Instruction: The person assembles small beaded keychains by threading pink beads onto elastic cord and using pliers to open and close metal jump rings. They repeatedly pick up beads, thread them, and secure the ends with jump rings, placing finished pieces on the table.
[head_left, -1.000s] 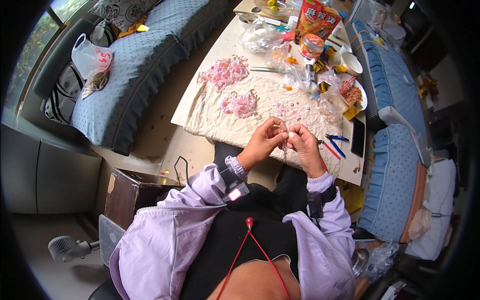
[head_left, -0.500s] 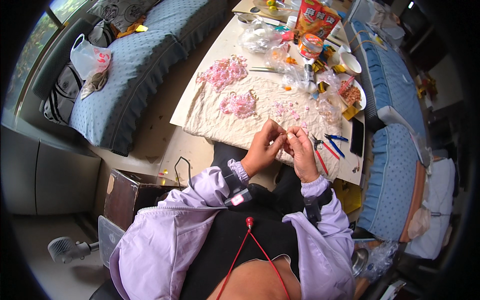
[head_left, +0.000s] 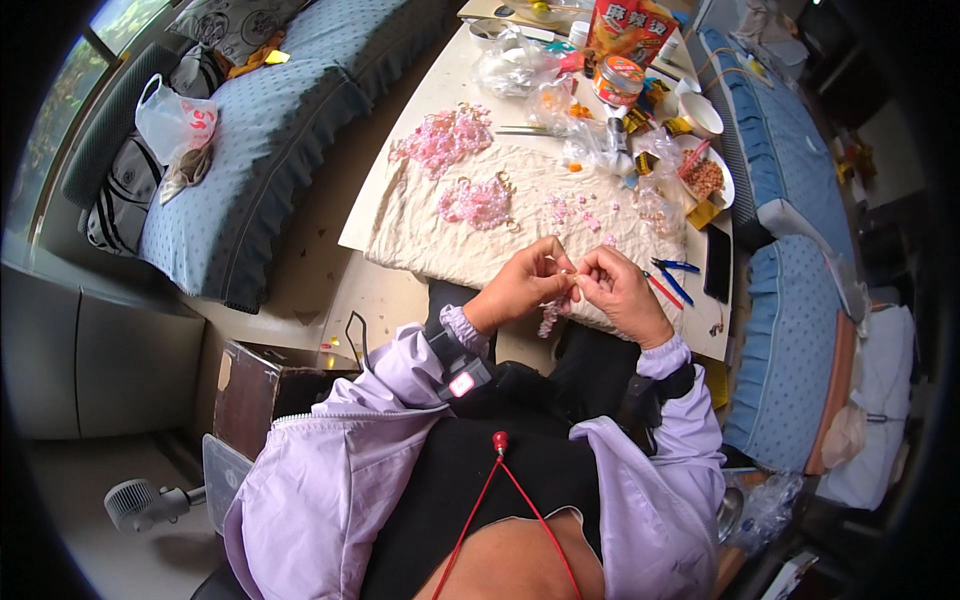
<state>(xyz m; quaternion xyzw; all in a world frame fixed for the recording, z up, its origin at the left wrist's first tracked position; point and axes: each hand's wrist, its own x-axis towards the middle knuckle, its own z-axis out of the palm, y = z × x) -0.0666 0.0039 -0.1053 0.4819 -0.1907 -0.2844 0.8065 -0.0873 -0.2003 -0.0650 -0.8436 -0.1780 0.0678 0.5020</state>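
Above the table's near edge, my left hand (head_left: 522, 287) and my right hand (head_left: 625, 295) meet fingertip to fingertip, both pinching. A strand of pink beads (head_left: 549, 318) hangs below my left fingers. The tiny part between the fingertips is too small to make out. Just beyond my hands, loose pink beads (head_left: 572, 212) lie scattered on a crumpled cream cloth (head_left: 410, 240). Two heaps of pink beaded strands, a larger one (head_left: 440, 140) and a smaller one (head_left: 475, 202), sit to the left. Blue-handled pliers (head_left: 677, 282) and red-handled pliers (head_left: 664, 291), partly covered by my right hand, lie at the right.
A black phone (head_left: 717, 264) lies at the table's right edge. Farther back are tweezers (head_left: 528, 130), clear plastic bags (head_left: 515, 68), an orange-lidded jar (head_left: 619, 80), a red pouch (head_left: 628, 35) and a plate of brown nuts (head_left: 722, 190). Blue-covered sofas (head_left: 275, 130) flank the table.
My right hand has turned and shifted right, its wrist lower, now covering part of the red-handled pliers. The bead strand has come into clear view below my left hand.
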